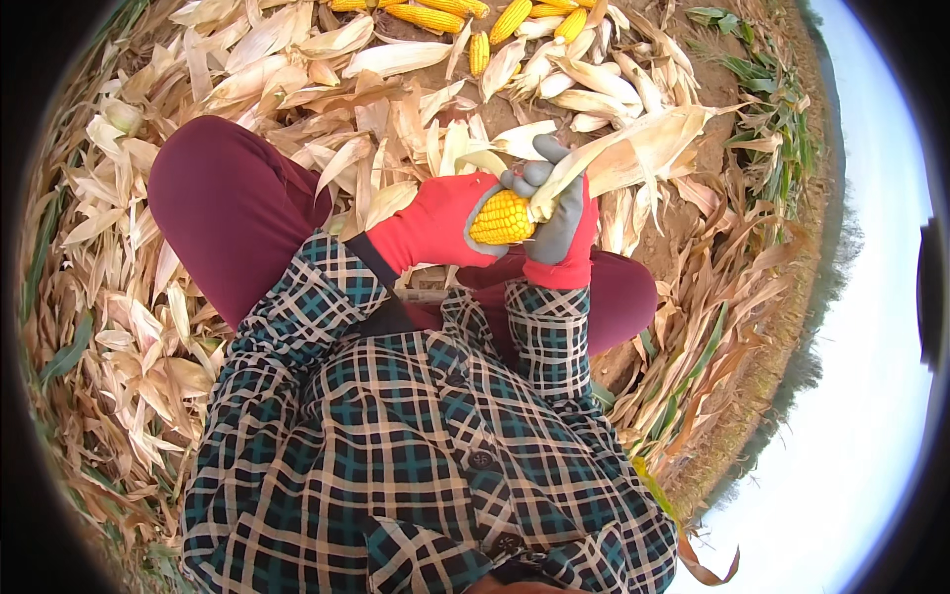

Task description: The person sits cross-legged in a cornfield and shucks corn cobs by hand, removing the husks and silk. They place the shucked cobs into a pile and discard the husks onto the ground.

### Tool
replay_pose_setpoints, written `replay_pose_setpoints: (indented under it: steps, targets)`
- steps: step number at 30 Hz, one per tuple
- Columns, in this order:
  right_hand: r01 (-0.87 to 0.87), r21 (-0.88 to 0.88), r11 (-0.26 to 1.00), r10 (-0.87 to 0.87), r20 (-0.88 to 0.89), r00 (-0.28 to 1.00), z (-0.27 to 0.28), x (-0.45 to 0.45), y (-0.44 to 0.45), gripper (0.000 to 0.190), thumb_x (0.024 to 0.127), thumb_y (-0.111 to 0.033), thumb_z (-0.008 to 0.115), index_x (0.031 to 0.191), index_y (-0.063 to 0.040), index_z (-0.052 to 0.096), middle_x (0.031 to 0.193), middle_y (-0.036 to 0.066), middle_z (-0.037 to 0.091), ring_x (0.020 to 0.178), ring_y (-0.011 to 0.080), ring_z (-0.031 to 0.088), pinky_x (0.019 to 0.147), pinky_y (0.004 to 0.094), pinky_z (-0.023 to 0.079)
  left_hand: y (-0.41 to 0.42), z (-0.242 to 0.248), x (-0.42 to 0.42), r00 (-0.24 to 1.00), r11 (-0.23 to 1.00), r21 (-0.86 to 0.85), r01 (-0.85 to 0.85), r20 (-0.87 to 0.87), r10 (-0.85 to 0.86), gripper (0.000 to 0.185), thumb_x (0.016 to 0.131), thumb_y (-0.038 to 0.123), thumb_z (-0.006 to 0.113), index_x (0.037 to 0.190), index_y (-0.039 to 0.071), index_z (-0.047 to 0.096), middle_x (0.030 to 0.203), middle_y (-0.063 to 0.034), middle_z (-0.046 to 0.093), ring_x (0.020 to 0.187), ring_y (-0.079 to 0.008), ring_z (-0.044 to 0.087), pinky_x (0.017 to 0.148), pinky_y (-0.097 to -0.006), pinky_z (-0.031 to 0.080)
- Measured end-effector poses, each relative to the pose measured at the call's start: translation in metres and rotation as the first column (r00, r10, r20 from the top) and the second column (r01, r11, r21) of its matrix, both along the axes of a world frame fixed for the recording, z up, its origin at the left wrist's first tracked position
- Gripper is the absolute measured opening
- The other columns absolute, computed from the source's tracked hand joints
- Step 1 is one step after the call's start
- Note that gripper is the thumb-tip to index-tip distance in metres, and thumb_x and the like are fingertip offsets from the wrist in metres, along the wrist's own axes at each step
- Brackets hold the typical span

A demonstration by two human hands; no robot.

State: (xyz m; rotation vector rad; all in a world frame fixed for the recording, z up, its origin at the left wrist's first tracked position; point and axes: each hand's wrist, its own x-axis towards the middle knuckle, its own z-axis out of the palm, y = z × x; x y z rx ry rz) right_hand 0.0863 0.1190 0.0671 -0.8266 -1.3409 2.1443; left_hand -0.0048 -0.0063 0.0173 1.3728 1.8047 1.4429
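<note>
My left hand (444, 221), in a red glove with a grey coated palm, is wrapped around a yellow corn cob (502, 218) in front of my lap. Bare kernels show on the side of the cob towards me. Pressed up beside it is my right hand (562, 230), gloved the same way, closed on a pale dry husk (638, 152). The husk spreads out to the right from the cob's end, where it still seems joined. My fingers partly cover the cob's far side.
Husked yellow cobs (424, 18) lie on the soil at the top. Several pale ears in husk (597, 80) are heaped to their right. Loose dry husks (148, 356) cover the ground at left. My bent knees (223, 200) flank the work. Dry stalks (712, 371) lie at right.
</note>
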Motion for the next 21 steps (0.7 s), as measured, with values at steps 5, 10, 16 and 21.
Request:
replay_pose_setpoints:
  steps: [5, 10, 16, 21]
  targets:
    - [-0.025, -0.079, 0.997, 0.030, 0.054, 0.998, -0.017, 0.022, 0.007, 0.037, 0.103, -0.031, 0.045, 0.115, 0.002, 0.055, 0.073, -0.001, 0.046, 0.064, 0.0112, 0.053, 0.082, 0.0355, 0.056, -0.002, -0.005, 0.012, 0.993, 0.996, -0.088, 0.026, -0.110, -0.036, 0.047, 0.064, 0.033, 0.083, 0.100, 0.011, 0.061, 0.087, -0.0098, 0.065, 0.080, -0.0318, 0.066, 0.070, -0.0385, 0.053]
    - [-0.100, -0.223, 0.970, 0.090, -0.054, 0.994, -0.031, 0.048, 0.013, 0.039, 0.102, -0.034, 0.047, 0.117, 0.001, 0.053, 0.074, -0.003, 0.046, 0.063, 0.0110, 0.050, 0.093, 0.0396, 0.051, 0.000, -0.015, 0.021, 0.977, 0.987, -0.106, 0.119, -0.166, -0.135, 0.044, 0.065, 0.034, 0.080, 0.095, 0.011, 0.060, 0.084, -0.0101, 0.064, 0.078, -0.0325, 0.064, 0.068, -0.0390, 0.052]
    - [0.122, -0.290, 0.949, -0.180, -0.184, 0.966, -0.023, 0.042, -0.003, 0.078, 0.094, -0.057, 0.054, 0.140, 0.005, 0.040, 0.133, 0.019, 0.055, 0.122, 0.0297, 0.054, 0.108, 0.0464, 0.039, 0.002, -0.010, 0.012, 0.961, 0.991, 0.027, 0.129, 0.242, -0.132, 0.055, 0.069, 0.031, 0.080, 0.112, 0.006, 0.057, 0.096, -0.0098, 0.067, 0.087, -0.0229, 0.067, 0.078, -0.0342, 0.053]
    - [0.000, -0.103, 0.995, -0.003, -0.030, 1.000, -0.048, 0.050, -0.024, 0.078, 0.096, -0.059, 0.048, 0.141, 0.004, 0.037, 0.140, 0.018, 0.046, 0.128, 0.0276, 0.048, 0.110, 0.0425, 0.036, 0.001, -0.013, -0.004, 0.332, 0.972, 0.199, -0.123, 0.932, -0.149, 0.061, 0.075, 0.015, 0.079, 0.128, 0.005, 0.051, 0.107, -0.0082, 0.066, 0.095, -0.0137, 0.064, 0.087, -0.0306, 0.051]
